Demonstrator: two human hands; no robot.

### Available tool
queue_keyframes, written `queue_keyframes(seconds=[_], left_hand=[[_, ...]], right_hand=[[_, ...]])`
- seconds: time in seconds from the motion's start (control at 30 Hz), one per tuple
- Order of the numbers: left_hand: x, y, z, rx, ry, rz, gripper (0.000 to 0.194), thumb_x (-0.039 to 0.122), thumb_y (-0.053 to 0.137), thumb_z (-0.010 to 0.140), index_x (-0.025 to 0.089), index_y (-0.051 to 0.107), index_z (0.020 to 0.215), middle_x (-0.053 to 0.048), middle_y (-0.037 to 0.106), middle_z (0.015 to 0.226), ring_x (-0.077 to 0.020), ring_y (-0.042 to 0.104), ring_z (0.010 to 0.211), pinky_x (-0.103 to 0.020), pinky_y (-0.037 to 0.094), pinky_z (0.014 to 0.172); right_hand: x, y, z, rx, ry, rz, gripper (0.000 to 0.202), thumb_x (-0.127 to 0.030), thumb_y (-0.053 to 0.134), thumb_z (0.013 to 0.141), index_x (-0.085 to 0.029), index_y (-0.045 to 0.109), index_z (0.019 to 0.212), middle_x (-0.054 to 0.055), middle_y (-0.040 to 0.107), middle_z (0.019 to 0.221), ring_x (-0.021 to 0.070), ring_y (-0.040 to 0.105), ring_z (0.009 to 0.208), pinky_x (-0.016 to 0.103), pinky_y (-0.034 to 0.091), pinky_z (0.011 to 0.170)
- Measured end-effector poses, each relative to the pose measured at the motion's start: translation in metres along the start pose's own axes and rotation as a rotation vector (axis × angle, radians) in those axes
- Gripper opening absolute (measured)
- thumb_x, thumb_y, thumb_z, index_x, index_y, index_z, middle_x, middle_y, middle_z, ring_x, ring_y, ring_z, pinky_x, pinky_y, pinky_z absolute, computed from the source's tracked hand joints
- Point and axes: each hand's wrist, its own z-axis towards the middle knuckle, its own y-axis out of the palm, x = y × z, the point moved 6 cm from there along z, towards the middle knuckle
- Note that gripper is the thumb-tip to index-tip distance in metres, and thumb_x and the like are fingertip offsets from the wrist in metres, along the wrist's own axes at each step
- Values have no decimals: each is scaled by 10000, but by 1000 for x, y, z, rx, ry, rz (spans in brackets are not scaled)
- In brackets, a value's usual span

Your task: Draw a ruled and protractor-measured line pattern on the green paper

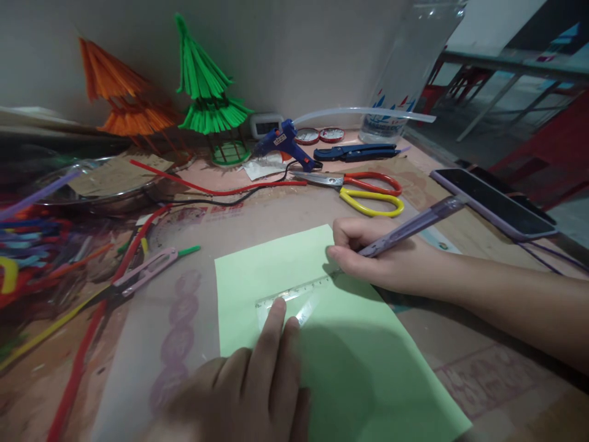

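A light green sheet of paper (368, 344) lies on the table. On it rests a clear set square (294, 291) with its scaled edge facing away from me. The fingertips of my left hand (257, 380) press down on the set square; its fingers are stretched out, slightly blurred. My right hand (391, 255) is closed around a purple pen (414, 224), whose tip is at the far right end of the scaled edge, partly hidden by the fingers.
Scissors (372, 201) with red and yellow handles, a blue glue gun (289, 144) and blue pliers (356, 151) lie behind the paper. A phone (497, 202) is at the right. Orange (115, 86) and green (202, 73) trees stand behind; pink snips (147, 270) lie left.
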Motion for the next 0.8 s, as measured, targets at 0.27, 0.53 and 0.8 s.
queue_keyframes(seconds=[0.27, 0.53, 0.8], left_hand=[[0, -3, 4, 33, 68, 12, 438, 177, 386, 1043, 37, 716, 1295, -261, 744, 1277, -163, 736, 555, -225, 494, 402], [0, 2, 1, 73, 80, 51, 453, 188, 380, 1030, 41, 703, 1311, -250, 763, 1252, -158, 726, 546, -224, 472, 392], [1, 1, 1, 75, 89, 59, 460, 181, 350, 1031, 45, 712, 1281, -249, 768, 1237, -166, 756, 584, -218, 472, 389]], right_hand=[[1, -1, 0, 10, 23, 2, 298, -257, 553, 910, -248, 379, 668, -77, 383, 598, 93, 344, 530, 266, 260, 494], [3, -2, -1, 36, 54, 12, 284, -285, 554, 903, -245, 396, 670, -70, 402, 603, 98, 367, 542, 263, 276, 503], [3, 0, 0, 4, 32, -7, 288, -287, 548, 911, -245, 389, 674, -71, 396, 605, 97, 357, 541, 264, 267, 507]])
